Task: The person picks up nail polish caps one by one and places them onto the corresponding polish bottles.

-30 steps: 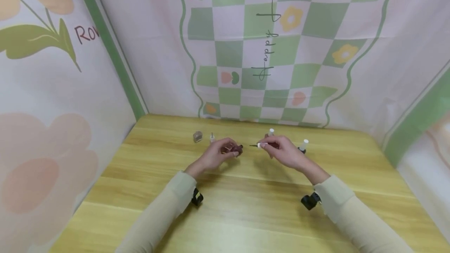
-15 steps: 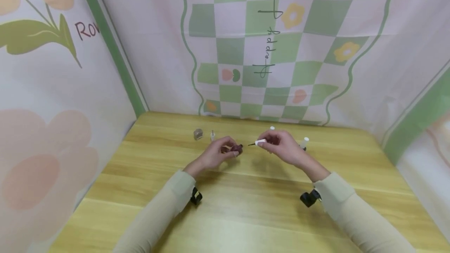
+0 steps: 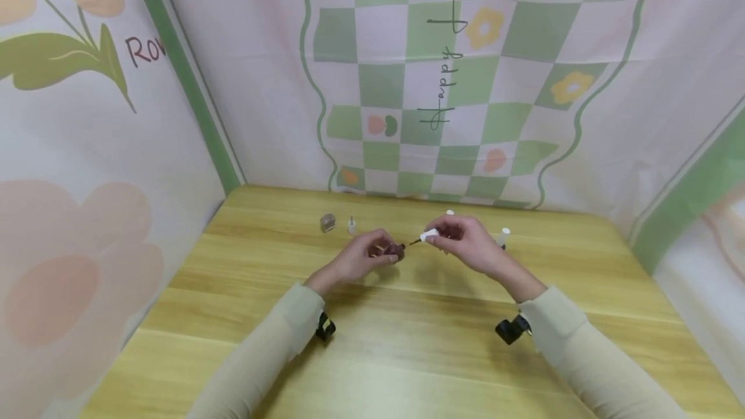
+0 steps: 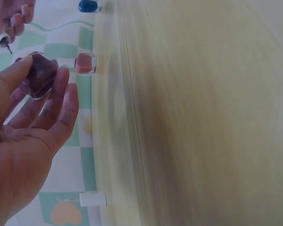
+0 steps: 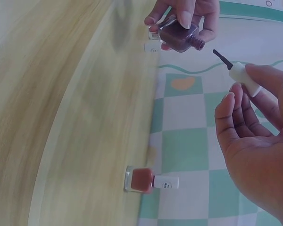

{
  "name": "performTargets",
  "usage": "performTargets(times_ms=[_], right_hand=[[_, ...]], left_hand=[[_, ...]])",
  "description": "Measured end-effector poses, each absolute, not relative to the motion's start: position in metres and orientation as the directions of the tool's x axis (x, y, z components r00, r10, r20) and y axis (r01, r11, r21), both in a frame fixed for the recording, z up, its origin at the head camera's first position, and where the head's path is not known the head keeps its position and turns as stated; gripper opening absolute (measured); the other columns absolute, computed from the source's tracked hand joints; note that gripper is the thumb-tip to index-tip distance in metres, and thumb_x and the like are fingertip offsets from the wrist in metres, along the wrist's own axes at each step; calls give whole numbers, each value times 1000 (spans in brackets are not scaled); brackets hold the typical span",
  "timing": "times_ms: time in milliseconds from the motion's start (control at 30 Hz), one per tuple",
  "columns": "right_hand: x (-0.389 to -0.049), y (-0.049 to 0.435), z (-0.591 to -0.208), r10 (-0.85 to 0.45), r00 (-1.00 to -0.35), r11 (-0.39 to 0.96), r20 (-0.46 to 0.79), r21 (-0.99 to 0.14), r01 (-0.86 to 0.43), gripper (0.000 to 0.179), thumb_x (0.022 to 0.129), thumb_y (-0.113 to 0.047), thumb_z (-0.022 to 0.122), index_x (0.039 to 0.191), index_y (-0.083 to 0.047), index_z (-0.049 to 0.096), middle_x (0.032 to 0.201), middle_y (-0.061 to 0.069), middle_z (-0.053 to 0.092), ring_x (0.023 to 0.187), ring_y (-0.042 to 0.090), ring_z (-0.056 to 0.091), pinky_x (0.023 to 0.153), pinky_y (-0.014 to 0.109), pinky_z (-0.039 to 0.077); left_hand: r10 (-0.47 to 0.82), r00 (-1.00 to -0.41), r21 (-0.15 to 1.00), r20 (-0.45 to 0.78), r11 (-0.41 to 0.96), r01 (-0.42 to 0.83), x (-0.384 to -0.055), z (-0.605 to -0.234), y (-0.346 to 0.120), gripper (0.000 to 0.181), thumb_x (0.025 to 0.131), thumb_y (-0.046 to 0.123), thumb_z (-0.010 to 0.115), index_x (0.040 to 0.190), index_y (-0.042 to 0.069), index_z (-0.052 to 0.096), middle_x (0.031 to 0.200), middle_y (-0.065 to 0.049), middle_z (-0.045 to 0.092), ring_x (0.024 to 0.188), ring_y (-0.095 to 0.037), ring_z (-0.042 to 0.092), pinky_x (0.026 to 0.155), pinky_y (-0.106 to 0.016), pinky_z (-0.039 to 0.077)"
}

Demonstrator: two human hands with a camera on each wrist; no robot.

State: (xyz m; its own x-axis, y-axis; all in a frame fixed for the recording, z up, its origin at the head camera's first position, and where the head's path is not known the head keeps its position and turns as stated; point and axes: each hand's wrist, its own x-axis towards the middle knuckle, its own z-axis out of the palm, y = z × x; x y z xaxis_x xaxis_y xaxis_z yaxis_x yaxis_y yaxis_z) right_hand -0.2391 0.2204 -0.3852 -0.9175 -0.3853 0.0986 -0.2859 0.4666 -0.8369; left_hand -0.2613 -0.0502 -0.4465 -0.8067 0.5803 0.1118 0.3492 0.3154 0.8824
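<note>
My left hand (image 3: pixel 354 258) pinches an uncapped dark purple-brown nail polish bottle (image 5: pixel 178 35) between thumb and fingers, above the table. The bottle is tilted, its open neck facing my right hand. In my right hand (image 3: pixel 468 244) a white nail polish cap (image 5: pixel 245 79) is pinched between thumb and fingers. A dark brush (image 5: pixel 222 60) projects from that cap and slants down toward the bottle neck. Brush tip and neck are close but apart in the right wrist view.
A greyish clear bottle (image 3: pixel 328 222) stands at the back left, beside an upright white brush cap (image 3: pixel 352 226) with its stem upward. A reddish polish bottle (image 5: pixel 141 180) with a white cap stands behind my right hand. Farther right is a dark blue bottle (image 4: pixel 88 5). Patterned cloth hangs behind the table (image 3: pixel 372 354).
My right hand has risen slightly, and the brush has tipped from nearly level to slanting downward, its tip closer to the bottle neck. The bottle in my left hand has turned and dropped a little.
</note>
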Motion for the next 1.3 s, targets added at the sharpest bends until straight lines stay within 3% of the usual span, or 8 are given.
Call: performTargets(times_ms=[200,633,1300], right_hand=[[-236,218,-383,-386,-918,465,89,-841,-277,25,100,-24,69,119,-8,71,92,10,68,78,29,62,60,29,53],[-237,217,-388,-395,-914,462,92,-840,-284,28,101,-20,68,123,-3,69,96,10,69,77,19,63,63,30,55],[-233,217,-390,-406,-909,446,95,-848,-288,26,101,-21,68,122,-6,69,98,10,69,78,21,63,64,33,56]], left_hand=[[591,-797,879,125,307,366,-261,-448,-50,18,97,15,71,115,13,66,110,-1,69,96,-13,67,90,-28,56],[593,-796,881,125,302,363,-259,-446,-49,20,98,18,70,117,13,67,112,-1,70,101,-13,66,93,-29,55],[602,-782,877,162,276,393,-258,-446,-48,19,98,15,71,116,11,68,110,-1,70,103,-14,65,94,-29,55]])
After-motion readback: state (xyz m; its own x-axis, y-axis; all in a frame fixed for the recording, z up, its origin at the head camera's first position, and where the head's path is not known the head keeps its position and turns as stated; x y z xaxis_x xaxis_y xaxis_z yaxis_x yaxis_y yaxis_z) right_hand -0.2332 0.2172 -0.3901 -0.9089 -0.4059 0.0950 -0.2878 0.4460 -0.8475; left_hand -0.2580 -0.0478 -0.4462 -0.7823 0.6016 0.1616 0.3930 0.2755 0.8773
